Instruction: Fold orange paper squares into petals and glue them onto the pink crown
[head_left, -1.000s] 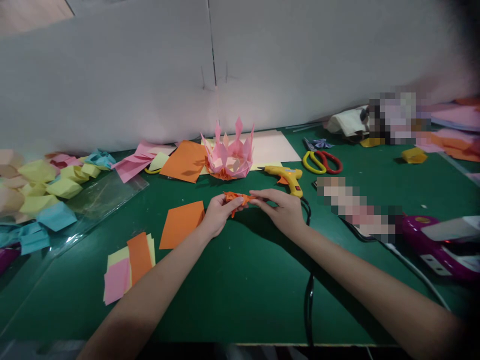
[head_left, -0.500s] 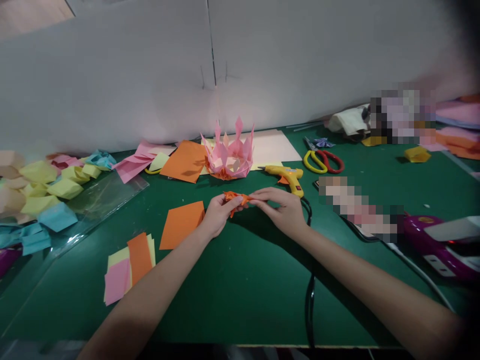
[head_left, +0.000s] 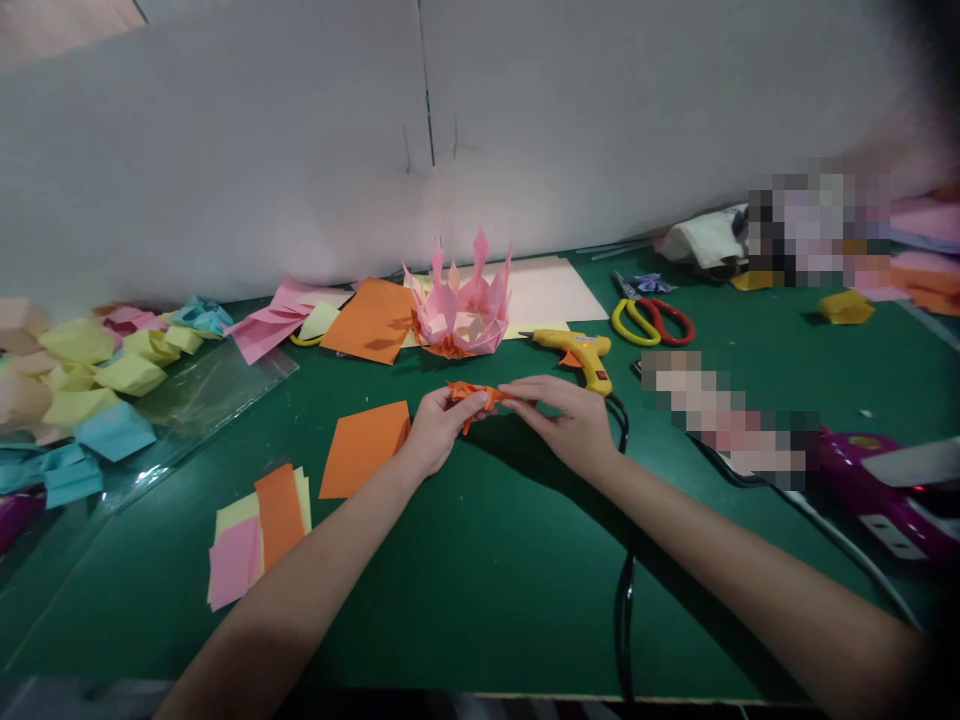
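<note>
The left hand (head_left: 437,432) and right hand (head_left: 576,420) pinch one folded orange paper piece (head_left: 466,389), fingers nearly together, above the surface (head_left: 480,590), in from its front edge. Nearer the back edge: one pink paper crown (head_left: 493,312), one yellow glue gun (head_left: 574,346), one pair of scissors (head_left: 651,316).

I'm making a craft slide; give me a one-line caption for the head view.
Left hand and right hand hold folded orange paper near a pink paper crown.
</note>
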